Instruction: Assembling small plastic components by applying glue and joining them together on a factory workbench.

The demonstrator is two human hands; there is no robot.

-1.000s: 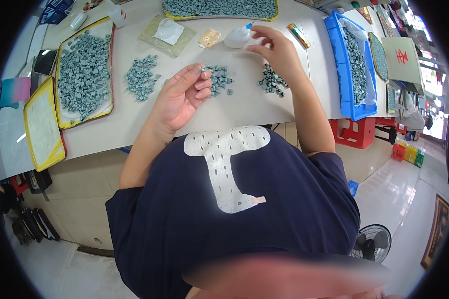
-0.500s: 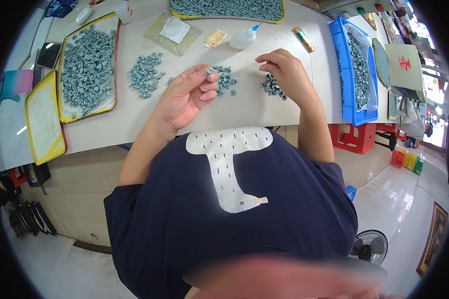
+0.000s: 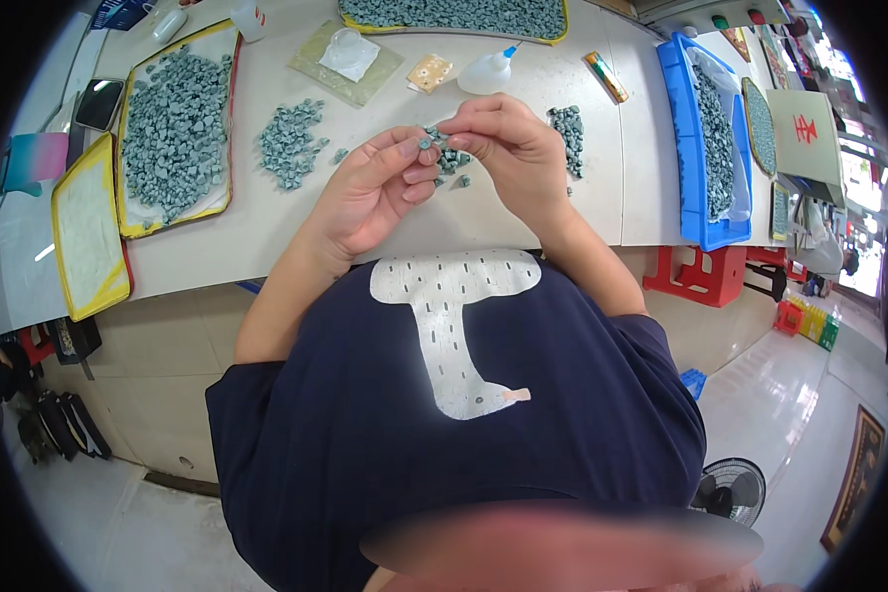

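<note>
Close together over the table, my two hands meet in front of my chest. Between thumb and forefinger, my left hand (image 3: 375, 187) pinches a small grey-green piece (image 3: 425, 144), its other fingers curled. The fingertips of my right hand (image 3: 518, 158) are pressed together beside that piece; what they hold is too small to make out. Behind and below the fingers lies a loose heap of similar pieces (image 3: 452, 161), partly hidden by my hands. A second heap (image 3: 288, 145) is to the left, and a darker heap (image 3: 567, 138) lies right of my right hand.
A yellow-edged tray of pieces (image 3: 235, 69) stands at left, near a phone (image 3: 100, 105). Toward the back are a greenish mat (image 3: 311, 74), a patterned packet (image 3: 429, 73), a blue-tipped squeeze bottle (image 3: 483, 75) and a tube (image 3: 606, 78). A blue bin (image 3: 679, 148) stands at right.
My right hand has moved left from above the right-hand heap to my left fingertips, uncovering that heap. My left hand stays nearly where it was, still pinching the small piece.
</note>
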